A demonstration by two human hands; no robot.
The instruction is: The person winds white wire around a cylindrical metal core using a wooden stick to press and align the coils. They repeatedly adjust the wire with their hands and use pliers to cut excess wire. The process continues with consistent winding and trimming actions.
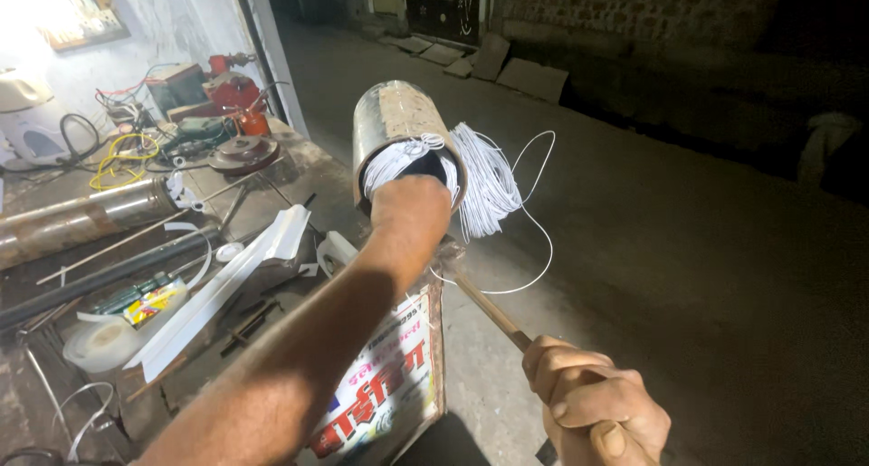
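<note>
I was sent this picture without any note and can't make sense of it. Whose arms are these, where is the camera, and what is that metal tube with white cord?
The camera sits on a person's head and looks down, so both arms are that person's own. The left hand is pushed into the open end of a metal cylinder, where bundles of white wire loop out of the mouth. The right hand, low in the picture, grips a wooden stick that points up toward the cylinder. To the left is a cluttered workbench with a metal pipe, white plastic strips, a roll of tape and tangled cables. Below the arm stands a printed signboard. The dark ground to the right looks like a street at night.
</note>
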